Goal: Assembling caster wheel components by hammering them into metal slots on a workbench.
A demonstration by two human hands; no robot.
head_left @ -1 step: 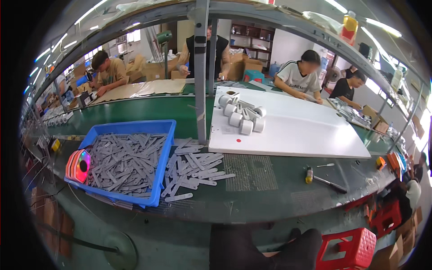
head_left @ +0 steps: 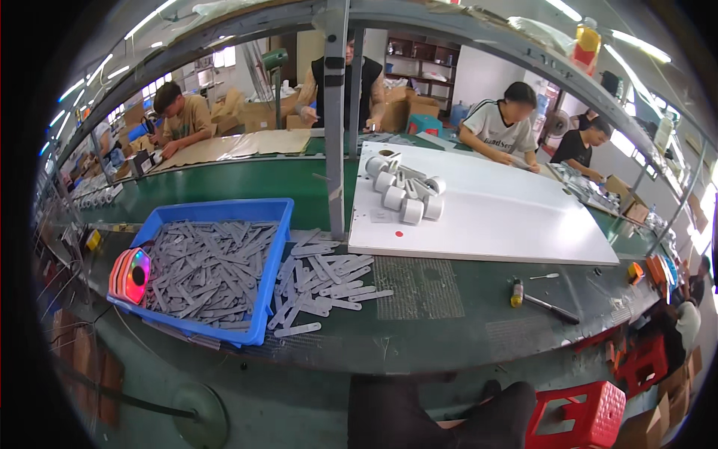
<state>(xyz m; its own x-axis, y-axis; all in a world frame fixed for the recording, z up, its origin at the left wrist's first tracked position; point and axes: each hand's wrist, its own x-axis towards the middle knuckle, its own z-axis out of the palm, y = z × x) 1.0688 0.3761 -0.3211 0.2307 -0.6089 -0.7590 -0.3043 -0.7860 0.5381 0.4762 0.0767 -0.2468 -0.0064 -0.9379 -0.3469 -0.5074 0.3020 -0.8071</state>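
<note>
Neither of my hands shows; only my dark-trousered legs [head_left: 479, 419] appear below the bench. In front of me on the green workbench [head_left: 359, 352], a blue plastic tray [head_left: 263, 299] holds a heap of flat grey strips [head_left: 213, 269] with rounded ends. More loose grey strips [head_left: 329, 280] spill beside its right wall. A striped orange device with coloured lights [head_left: 130, 275] rests at the tray's left side. On a white board [head_left: 508, 202] lies a cluster of white wheel-like parts [head_left: 407, 194] joined to grey pieces. A hammer-like tool [head_left: 550, 307] lies to the right, near a small pale tool [head_left: 544, 277].
A grey metal post [head_left: 336, 150] rises behind the tray, under an overhead shelf. A green conveyor belt [head_left: 239, 183] runs beyond. Several co-workers sit or stand across it, one in a white shirt [head_left: 497, 131]. A red stool [head_left: 591, 415] stands beside my legs.
The whole picture has shifted very slightly to the right. Things on the bench keep their places.
</note>
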